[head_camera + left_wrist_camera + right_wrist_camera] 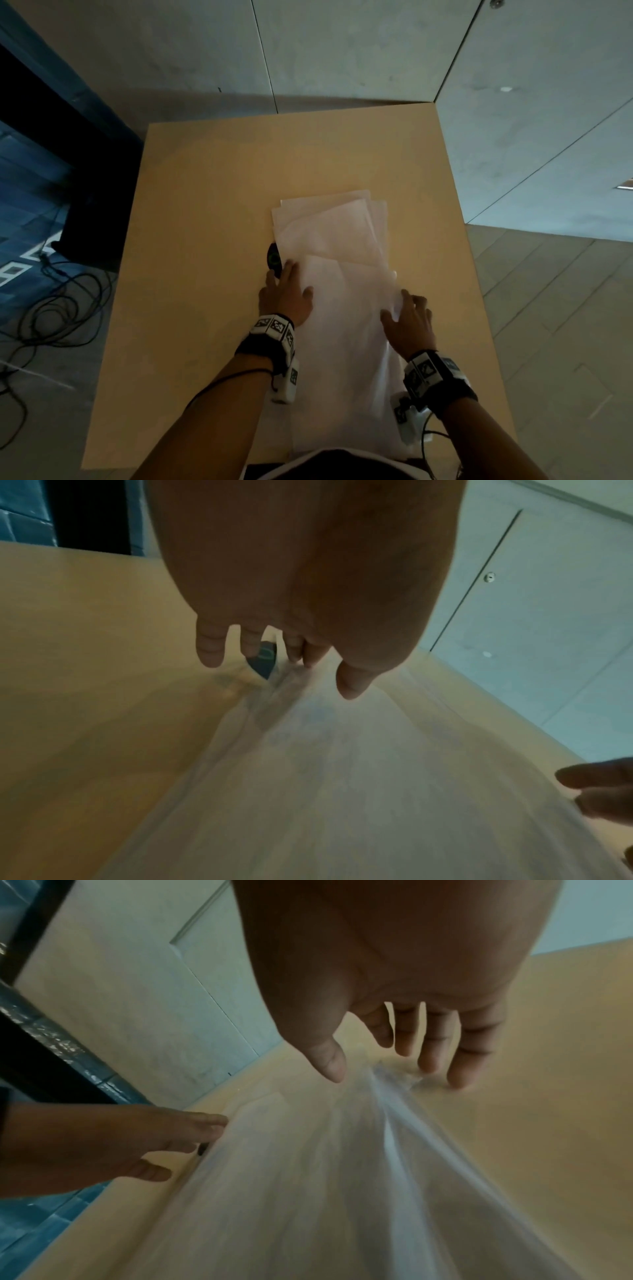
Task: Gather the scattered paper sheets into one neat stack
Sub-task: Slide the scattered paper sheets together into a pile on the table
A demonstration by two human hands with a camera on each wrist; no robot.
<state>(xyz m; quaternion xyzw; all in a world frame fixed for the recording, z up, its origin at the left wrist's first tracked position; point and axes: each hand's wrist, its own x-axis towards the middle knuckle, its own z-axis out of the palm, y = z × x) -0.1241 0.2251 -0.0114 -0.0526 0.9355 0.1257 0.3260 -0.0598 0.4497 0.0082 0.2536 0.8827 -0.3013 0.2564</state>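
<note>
Several white paper sheets [329, 228] lie fanned and askew on the far middle of the tan table [205, 222]. A nearer white paper pile [346, 342] reaches from them to the table's front edge. My left hand [286, 296] rests at the near pile's left edge, its fingers [210, 653] straight and spread, the thumb on the paper. My right hand [409, 320] is at the right edge. Its thumb lies over the paper and its straight fingers [435, 1053] reach past the edge, which lifts slightly there.
A small black device with a green ring [273, 258] lies on the table just beyond my left fingertips, against the far sheets' left edge. Bare tabletop spreads to the left and right of the paper. Cables [51, 308] lie on the floor at left.
</note>
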